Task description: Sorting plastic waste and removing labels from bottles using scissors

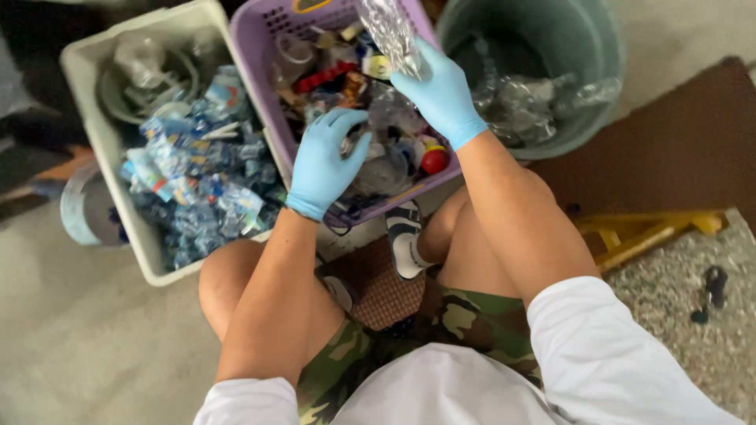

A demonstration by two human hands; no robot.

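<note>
Both my hands wear light blue gloves. My right hand (442, 93) is raised over the purple basket (253, 49) and grips a crumpled clear plastic bottle (387, 31) near its lower end. My left hand (324, 161) reaches down into the same basket, fingers curled among mixed clear plastic and coloured scraps (370, 118); whether it grips anything I cannot tell. A red round cap (434, 161) lies at the basket's near right corner.
A pale green bin (87, 71) at left holds crushed bottles with blue labels (197, 181). A round teal tub (583, 31) at upper right holds clear crushed bottles. My knees and sandalled feet sit below the basket. A yellow frame (646, 232) lies on the floor at right.
</note>
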